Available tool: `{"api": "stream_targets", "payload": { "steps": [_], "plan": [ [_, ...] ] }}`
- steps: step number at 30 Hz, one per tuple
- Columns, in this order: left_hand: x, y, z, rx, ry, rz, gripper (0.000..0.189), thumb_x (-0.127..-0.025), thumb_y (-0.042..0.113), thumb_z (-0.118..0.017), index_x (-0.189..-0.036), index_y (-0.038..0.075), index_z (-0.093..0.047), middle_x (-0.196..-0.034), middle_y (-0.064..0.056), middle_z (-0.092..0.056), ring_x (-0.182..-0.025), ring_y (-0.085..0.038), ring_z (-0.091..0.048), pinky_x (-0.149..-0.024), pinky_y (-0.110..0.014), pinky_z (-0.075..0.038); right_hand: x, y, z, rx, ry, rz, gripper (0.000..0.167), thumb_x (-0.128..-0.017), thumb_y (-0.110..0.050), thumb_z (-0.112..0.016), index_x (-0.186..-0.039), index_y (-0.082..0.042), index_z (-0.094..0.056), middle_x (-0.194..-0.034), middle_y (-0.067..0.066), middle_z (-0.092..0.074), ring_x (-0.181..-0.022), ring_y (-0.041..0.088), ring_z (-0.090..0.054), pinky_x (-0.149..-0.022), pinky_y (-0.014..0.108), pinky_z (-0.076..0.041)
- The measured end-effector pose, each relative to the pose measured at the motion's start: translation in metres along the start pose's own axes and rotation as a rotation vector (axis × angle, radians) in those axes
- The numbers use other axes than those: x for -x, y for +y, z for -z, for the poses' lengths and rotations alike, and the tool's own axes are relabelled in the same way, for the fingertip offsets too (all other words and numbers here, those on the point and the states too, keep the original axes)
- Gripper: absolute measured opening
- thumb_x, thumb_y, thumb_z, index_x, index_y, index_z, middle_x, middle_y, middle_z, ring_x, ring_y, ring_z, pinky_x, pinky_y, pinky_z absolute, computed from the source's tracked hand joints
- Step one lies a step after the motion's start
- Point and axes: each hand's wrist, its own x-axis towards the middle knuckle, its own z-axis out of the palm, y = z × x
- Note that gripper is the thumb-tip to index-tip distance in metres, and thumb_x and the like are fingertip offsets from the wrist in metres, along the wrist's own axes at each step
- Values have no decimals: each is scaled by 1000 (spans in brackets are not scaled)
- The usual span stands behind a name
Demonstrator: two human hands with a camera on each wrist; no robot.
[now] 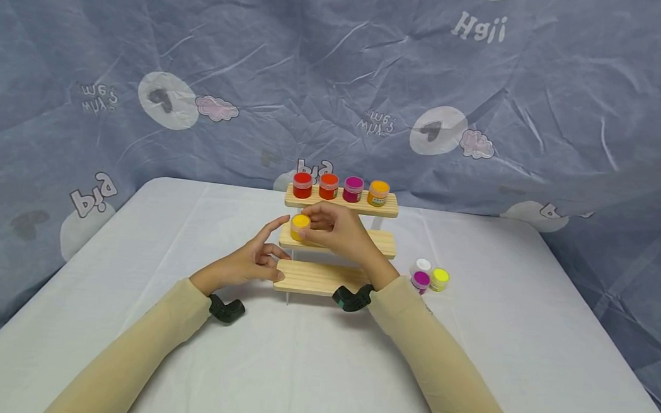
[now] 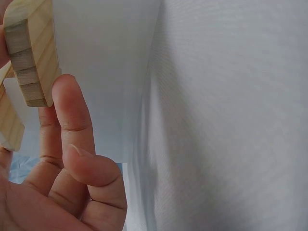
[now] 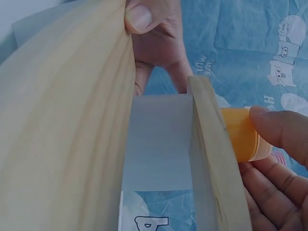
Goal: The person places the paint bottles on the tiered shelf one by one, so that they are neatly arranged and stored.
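In the head view a three-tier wooden display stand (image 1: 319, 278) stands on the white table. My right hand (image 1: 340, 231) pinches a small yellow-orange paint jar (image 1: 300, 227) between thumb and fingers, at the left end of the middle shelf. The right wrist view shows that jar (image 3: 239, 134) with its base against the shelf board (image 3: 211, 144). At the stand's left side my left hand (image 1: 250, 260) grips the bottom shelf's end, thumb on top. Its index finger reaches up towards the middle shelf. In the left wrist view fingers (image 2: 72, 110) lie beneath the board (image 2: 36, 53).
Along the top shelf sit a red jar (image 1: 302, 185), an orange-red jar (image 1: 328, 186), a magenta jar (image 1: 353, 189) and an orange jar (image 1: 378, 193). Right of the stand, on the table, are a white jar (image 1: 422, 266), a purple jar (image 1: 420, 281) and a yellow jar (image 1: 440, 279).
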Motion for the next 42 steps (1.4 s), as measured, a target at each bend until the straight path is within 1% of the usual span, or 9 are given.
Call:
{"api": "stream_targets", "payload": {
  "steps": [6, 12, 16, 19, 23, 25, 29, 32, 42],
  "plan": [
    [0, 1, 0, 11, -3, 5, 117, -93, 1, -77, -175, 28, 2, -127, -21, -66, -83, -20, -66, -82, -29, -53, -3, -1, -4, 54, 17, 17, 38, -96, -12, -84, -130, -1, -74, -124, 12, -77, -111, 27, -73, -99, 39, -58],
    [0, 0, 0, 14, -3, 4, 117, -93, 2, -77, -175, 26, 2, -127, -22, -66, -85, -20, -67, -83, -30, -53, -2, 1, -5, 55, 21, 18, 41, -96, -14, -85, -133, -2, -74, -122, 11, -78, -110, 26, -73, -98, 38, -58],
    [-1, -1, -1, 16, 1, 3, 117, -92, 1, -77, -175, 26, 1, -127, -22, -66, -85, -20, -66, -82, -29, -52, 0, 3, -3, 55, 17, 28, 41, -95, -11, -85, -133, 0, -73, -121, 12, -78, -111, 27, -74, -98, 37, -59],
    [-1, -1, -1, 11, 3, 2, 117, -92, 0, -77, -175, 26, 1, -126, -23, -66, -85, -20, -66, -82, -29, -52, 1, 4, 0, 34, 4, 33, 42, -95, -8, -84, -134, 3, -72, -122, 14, -77, -111, 28, -74, -96, 34, -59],
    [-1, 0, -1, 10, 5, 4, 117, -92, 0, -77, -175, 25, 2, -126, -23, -66, -84, -19, -65, -80, -28, -52, 5, 6, 7, -7, -17, 37, 40, -96, -5, -82, -134, 4, -71, -123, 16, -77, -109, 27, -73, -87, 28, -57],
    [-1, 0, -1, 7, 6, 4, 117, -92, 0, -77, -175, 25, 2, -126, -22, -66, -84, -19, -65, -80, -28, -52, 7, 8, 11, -30, -22, 41, 38, -97, -3, -80, -133, 5, -71, -123, 17, -76, -107, 27, -73, -86, 27, -56],
    [-1, 0, -1, 10, 7, 3, 117, -92, 0, -77, -175, 25, 2, -125, -21, -66, -84, -19, -65, -79, -28, -52, 11, 12, 20, -71, -28, 45, 37, -97, 2, -78, -132, 8, -70, -125, 21, -75, -107, 29, -72, -92, 27, -57],
    [-1, 0, -1, 13, 10, 4, 117, -92, 0, -77, -175, 25, 2, -126, -22, -66, -83, -19, -65, -79, -28, -53, 15, 14, 28, -78, -37, 42, 37, -97, 2, -77, -133, 9, -69, -126, 21, -75, -109, 29, -72, -96, 29, -58],
    [-1, 1, -1, 13, 9, 3, 117, -92, -1, -77, -175, 25, 1, -126, -21, -66, -81, -18, -64, -78, -28, -52, 29, 22, 53, -122, -79, -5, 37, -98, 2, -77, -133, 9, -68, -125, 22, -75, -108, 23, -72, -94, 28, -58]
  ]
}}
